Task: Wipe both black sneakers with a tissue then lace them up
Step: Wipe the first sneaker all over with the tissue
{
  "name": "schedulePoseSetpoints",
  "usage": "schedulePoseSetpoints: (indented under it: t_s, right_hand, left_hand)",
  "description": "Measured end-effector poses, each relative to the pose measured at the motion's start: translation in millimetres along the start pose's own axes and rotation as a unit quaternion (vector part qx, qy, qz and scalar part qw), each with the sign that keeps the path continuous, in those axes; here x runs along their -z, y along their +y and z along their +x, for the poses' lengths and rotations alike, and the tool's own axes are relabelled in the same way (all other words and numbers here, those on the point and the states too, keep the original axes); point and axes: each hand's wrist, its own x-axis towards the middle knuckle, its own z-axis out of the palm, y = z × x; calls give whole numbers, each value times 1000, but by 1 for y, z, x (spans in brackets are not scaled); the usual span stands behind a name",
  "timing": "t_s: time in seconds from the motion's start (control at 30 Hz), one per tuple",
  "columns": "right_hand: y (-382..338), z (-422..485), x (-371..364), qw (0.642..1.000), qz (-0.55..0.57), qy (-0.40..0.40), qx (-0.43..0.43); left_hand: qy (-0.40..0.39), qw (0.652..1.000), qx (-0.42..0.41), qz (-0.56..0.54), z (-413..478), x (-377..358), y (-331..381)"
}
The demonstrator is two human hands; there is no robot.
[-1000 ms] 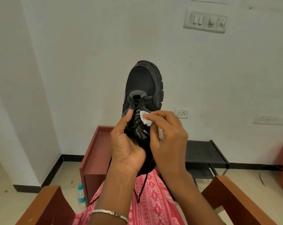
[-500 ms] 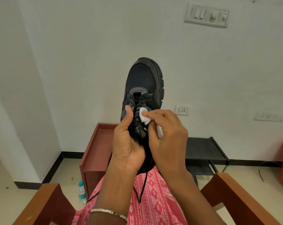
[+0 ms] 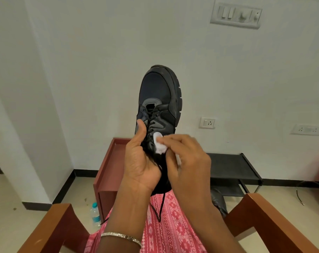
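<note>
A person sits in a chair and holds one black lace-up sneaker (image 3: 159,99) up in the air, above a lap covered in pink patterned cloth (image 3: 166,229). The toe of the shoe points up at the white wall. The sole faces right.

The left hand (image 3: 139,161) wraps round the back half of the sneaker from the left. Its thumb lies flat along the side of the laces, so its grip is clamped on the shoe. A thin silver bangle (image 3: 121,237) sits on the left wrist.

The right hand (image 3: 187,157) pinches a small white crumpled tissue (image 3: 159,146). Its fingers are closed tight on it. The tissue touches the sneaker near the low end of the laces, just beside the left thumb.

A loose black shoelace (image 3: 161,207) hangs down from the shoe over the pink cloth.

Two brown wooden armrests (image 3: 51,227) stick out at the low corners. On the floor behind are a red-brown wooden box shelf (image 3: 107,172), a low black metal rack (image 3: 228,165) and a small clear water bottle with a blue cap (image 3: 95,214). A second black shoe (image 3: 218,199) lies on the floor under the rack, partly hidden.
</note>
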Motion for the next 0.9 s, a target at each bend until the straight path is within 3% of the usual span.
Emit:
schedulePoseSetpoints:
  t_s: [0.13,0.4,0.63,0.9]
  right_hand:
    - [6,15,-7,999,-2,36,-10]
    - [-11,-42,1,1000,11,9,9]
    - [11,16,-14,999,-6,48,-11]
    - [3,-49,1,1000,-5,-13,22]
  left_hand:
    - [-7,1000,-2,1,-4,-1,0]
    - [1,1000,-23,17,-4,0,2]
    - [5,1000,-28,5,-8,1,-8]
    - [34,999,-30,16,-4,5,-8]
